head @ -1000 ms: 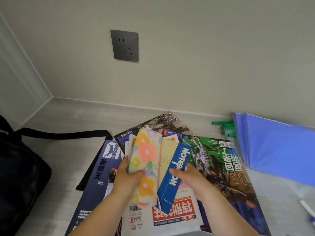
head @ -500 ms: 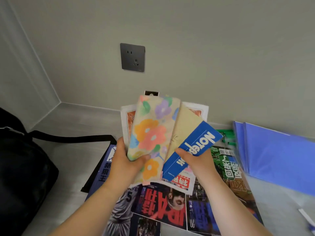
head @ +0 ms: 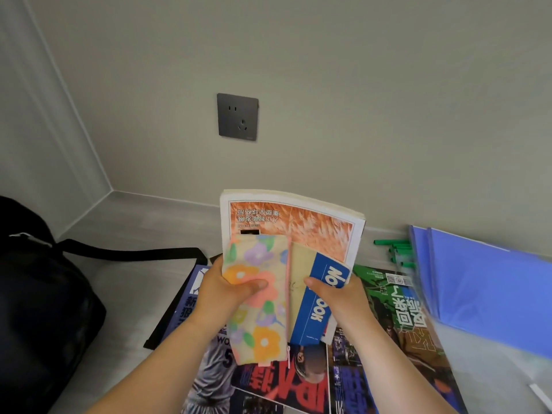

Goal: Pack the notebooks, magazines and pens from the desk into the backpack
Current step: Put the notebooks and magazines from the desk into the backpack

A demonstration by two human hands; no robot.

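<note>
Both hands hold a small stack above the desk. My left hand (head: pixel 230 289) grips a floral zip pouch (head: pixel 257 297) with the thumb across its front. My right hand (head: pixel 337 294) pinches a blue and tan notebook (head: pixel 316 300) beside the pouch. Behind both stands an orange-covered magazine (head: pixel 292 222), held up with them. Several magazines lie spread on the desk below: a red one (head: pixel 286 383), a green one (head: pixel 397 306) and a purple one (head: pixel 191 300). The black backpack (head: pixel 38 309) sits at the left, its strap (head: pixel 128 253) lying across the desk.
Green pens (head: pixel 394 249) lie by the wall at the right, next to blue plastic folders (head: pixel 484 285) that overhang the green magazine. A grey wall socket (head: pixel 237 116) is above the desk. The desk ends in a corner at the back left.
The stack came up off the desk and has now tilted flatter and lower, showing the orange magazine's cover behind the pouch and notebook. The pouch and notebook now lie side by side.
</note>
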